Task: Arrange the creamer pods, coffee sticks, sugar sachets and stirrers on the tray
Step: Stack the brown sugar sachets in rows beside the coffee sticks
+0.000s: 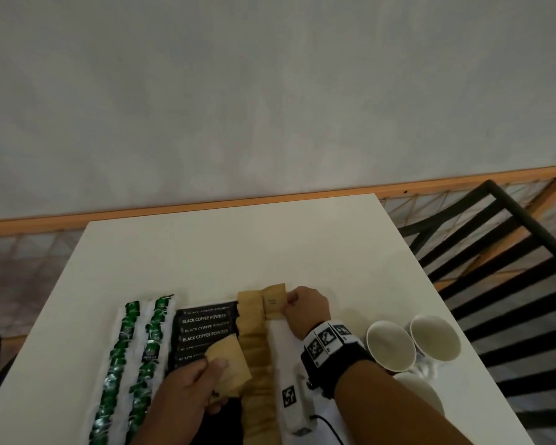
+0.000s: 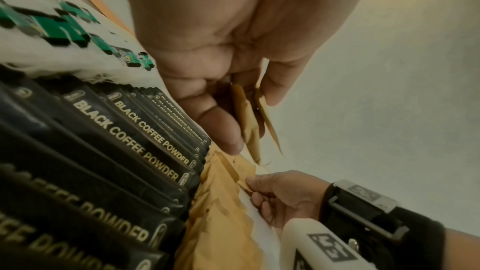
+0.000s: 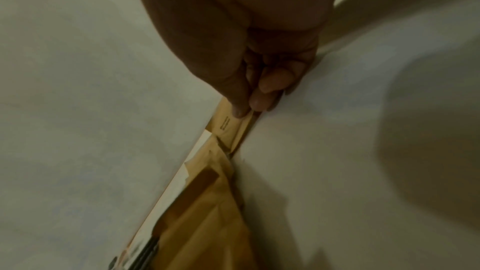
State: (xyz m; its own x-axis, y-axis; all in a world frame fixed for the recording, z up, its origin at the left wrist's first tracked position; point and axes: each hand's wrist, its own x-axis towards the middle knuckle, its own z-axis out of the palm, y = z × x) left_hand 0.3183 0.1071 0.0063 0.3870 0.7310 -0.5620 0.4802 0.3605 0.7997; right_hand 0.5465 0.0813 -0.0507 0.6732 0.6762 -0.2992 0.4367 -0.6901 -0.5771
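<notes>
Well, running left to right across the near half of the white desk (image 1: 206, 252), the goods lie in straight columns. At about nine o'clock sit two columns of green-and-white packets (image 1: 127, 358), too blurred to name. Beside them is an overlapping stack of black coffee sticks (image 1: 203, 329), labels up. I cannot make out a tray under any of it.

Next comes the left hand (image 1: 190, 390), curled around a few brown sugar sachets (image 1: 228, 358), thumb on top. It hangs just over the coffee sticks, probably as a ready supply for the row. Just right of it runs a column of brown sachets (image 1: 254, 348), laid like shingles, likely so each stays visible.

At the column's twelve o'clock end, the right hand (image 1: 305, 309) pinches a single sachet (image 1: 273, 301) between thumb and fingertips (image 3: 259, 101), seemingly setting it down beside the topmost one. Over at three o'clock, white paper cups (image 1: 390, 345) wait, well apart from the rows.
</notes>
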